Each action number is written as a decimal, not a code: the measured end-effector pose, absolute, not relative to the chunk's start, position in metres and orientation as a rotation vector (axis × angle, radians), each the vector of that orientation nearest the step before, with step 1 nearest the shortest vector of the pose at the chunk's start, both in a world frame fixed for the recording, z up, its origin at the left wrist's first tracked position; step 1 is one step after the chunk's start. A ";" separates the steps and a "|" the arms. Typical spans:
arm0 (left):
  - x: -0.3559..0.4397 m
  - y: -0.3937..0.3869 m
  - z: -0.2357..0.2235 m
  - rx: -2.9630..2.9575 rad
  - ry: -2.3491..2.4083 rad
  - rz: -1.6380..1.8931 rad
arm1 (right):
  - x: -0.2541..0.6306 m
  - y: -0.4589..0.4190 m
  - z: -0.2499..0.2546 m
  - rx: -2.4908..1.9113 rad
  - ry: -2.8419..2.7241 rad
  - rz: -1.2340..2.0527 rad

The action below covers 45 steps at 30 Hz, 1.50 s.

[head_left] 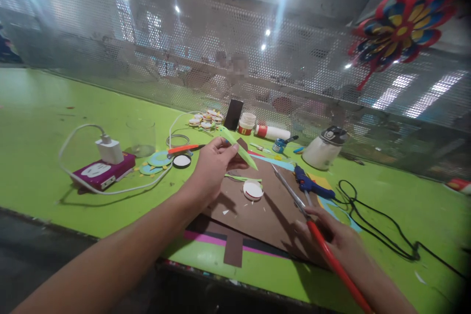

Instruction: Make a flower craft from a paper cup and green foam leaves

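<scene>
My left hand (217, 162) pinches a light green piece of paper (245, 152), long and narrow, above a brown sheet (239, 216). My right hand (331, 235) is closed around a pair of scissors with red handles (326, 248). Their long metal blades point up and left, apart from the paper; whether the blades are parted is hard to see. Between the hands, a round white lid-like disc (253, 190) rests on the brown sheet, with a thin green strip (243, 178) just behind it. Small white scraps lie around the disc.
A blue glue gun (312, 184) with a black cord lies right of the scissors. Behind stand a white kettle-like container (324, 149), a jar (246, 124) and a phone (234, 115). A purple power strip (106, 171) with a charger is at left. A perforated metal screen (206, 59) borders the table.
</scene>
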<state>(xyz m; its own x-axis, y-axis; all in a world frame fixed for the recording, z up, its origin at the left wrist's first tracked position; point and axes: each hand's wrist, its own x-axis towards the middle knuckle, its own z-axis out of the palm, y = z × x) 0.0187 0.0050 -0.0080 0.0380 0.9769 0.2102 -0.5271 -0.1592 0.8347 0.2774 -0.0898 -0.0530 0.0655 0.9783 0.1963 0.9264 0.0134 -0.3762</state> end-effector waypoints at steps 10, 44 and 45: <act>0.022 0.007 -0.013 1.143 0.716 1.267 | 0.337 -0.112 -0.035 -2.068 -2.201 0.132; 0.027 0.006 -0.038 1.210 0.722 0.802 | 0.245 -0.041 -0.010 -1.490 -1.973 0.653; 0.027 0.008 -0.038 1.228 0.753 0.810 | 0.237 -0.034 -0.014 -1.458 -1.953 0.729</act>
